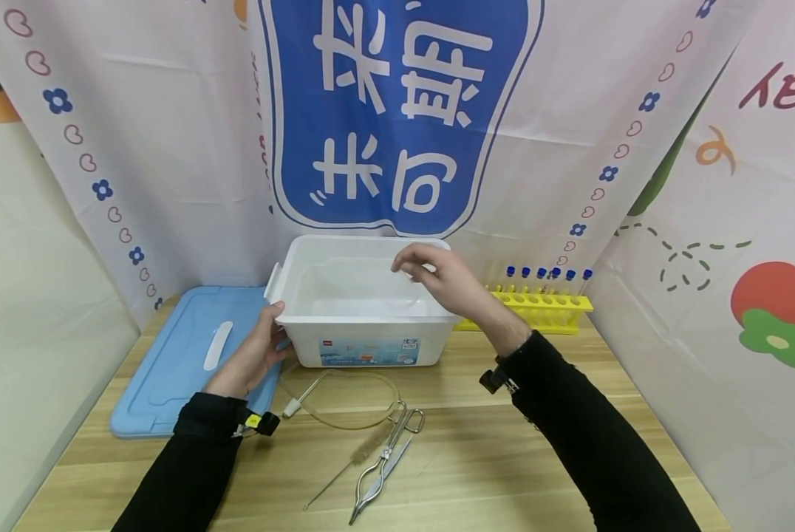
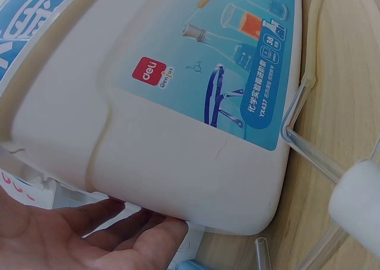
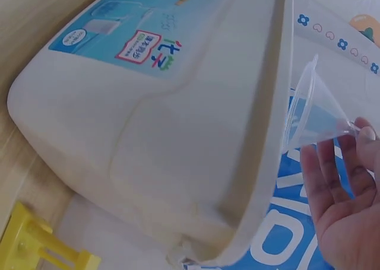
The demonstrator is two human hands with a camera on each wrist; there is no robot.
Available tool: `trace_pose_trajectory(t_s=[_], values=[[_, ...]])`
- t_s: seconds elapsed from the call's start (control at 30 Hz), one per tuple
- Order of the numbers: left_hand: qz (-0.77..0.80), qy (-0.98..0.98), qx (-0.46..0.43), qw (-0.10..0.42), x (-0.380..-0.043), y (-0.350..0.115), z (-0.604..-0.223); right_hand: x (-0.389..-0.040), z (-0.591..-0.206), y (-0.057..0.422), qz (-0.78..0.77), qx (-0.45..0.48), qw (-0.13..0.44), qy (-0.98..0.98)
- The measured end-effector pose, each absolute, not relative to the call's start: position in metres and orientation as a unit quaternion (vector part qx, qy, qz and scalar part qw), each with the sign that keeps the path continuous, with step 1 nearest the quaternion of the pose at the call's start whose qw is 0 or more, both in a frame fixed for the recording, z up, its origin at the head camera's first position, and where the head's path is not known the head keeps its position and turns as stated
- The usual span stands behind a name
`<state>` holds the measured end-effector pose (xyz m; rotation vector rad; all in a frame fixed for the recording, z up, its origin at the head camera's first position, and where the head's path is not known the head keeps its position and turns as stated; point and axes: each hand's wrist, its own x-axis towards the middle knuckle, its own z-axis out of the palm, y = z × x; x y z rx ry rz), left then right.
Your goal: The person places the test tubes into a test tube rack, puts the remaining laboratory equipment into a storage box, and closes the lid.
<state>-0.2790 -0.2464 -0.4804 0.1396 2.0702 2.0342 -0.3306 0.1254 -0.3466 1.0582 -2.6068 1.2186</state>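
A white plastic storage box [image 1: 364,320] with a blue label stands at the back of the table, its top uncovered. My left hand [image 1: 254,355] holds its front left corner, thumb by the rim and fingers against the side wall [image 2: 148,187]. Above the box's right part, my right hand [image 1: 440,277] pinches a clear plastic funnel [image 3: 317,110] by its narrow stem. The funnel's wide mouth points toward the box opening in the right wrist view. In the head view the funnel is hard to make out.
A blue lid [image 1: 165,369] with a white strip [image 1: 219,346] lies left. In front are coiled tubing [image 1: 344,427], a bent glass tube with a white stopper [image 1: 292,407], a test tube brush [image 1: 369,445] and metal tongs [image 1: 386,452]. A yellow rack [image 1: 544,301] holds blue-capped tubes [image 1: 526,273].
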Motion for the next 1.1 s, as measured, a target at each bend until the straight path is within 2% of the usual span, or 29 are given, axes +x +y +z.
trace_pose_trajectory(t_s=[0.3, 0.73, 1.1], values=[[0.694, 0.709, 0.053, 0.117, -0.278, -0.247, -0.481, -0.340, -0.360, 0.106, 0.409, 0.306, 0.031, -0.859], [0.695, 0.709, 0.048, 0.115, -0.277, -0.246, -0.480, -0.353, -0.374, 0.088, 0.362, 0.307, 0.043, -0.879], [0.694, 0.709, 0.058, 0.113, -0.277, -0.247, -0.481, -0.366, -0.387, 0.079, 0.345, 0.308, -0.005, -0.887]])
